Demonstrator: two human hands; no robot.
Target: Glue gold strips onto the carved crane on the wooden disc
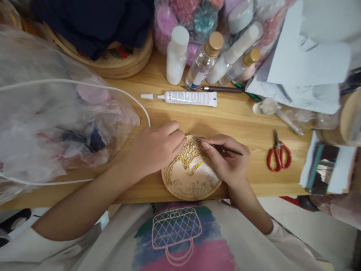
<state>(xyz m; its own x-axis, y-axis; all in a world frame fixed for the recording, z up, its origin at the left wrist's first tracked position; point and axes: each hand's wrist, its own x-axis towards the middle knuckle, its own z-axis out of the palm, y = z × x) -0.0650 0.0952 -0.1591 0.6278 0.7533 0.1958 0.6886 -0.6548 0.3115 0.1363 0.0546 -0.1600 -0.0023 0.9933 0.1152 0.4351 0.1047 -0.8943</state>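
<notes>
A round pale disc (180, 180) with gold raised lines and grey wave drawings lies at the table's front edge. My right hand (228, 156) pinches dark, thin tweezers (229, 150), whose tips are over the gold pattern near the disc's upper edge. Curled at the disc's upper left edge is my left hand (160, 148), its fingers closed; what they hold, if anything, is hidden.
Beyond the disc lies a white tube (191, 98), with bottles (177, 56) behind it. Red-handled snips (278, 156) are at the right, near a phone (324, 167). Plastic bags (56, 113) and a white cable (113, 88) cover the left.
</notes>
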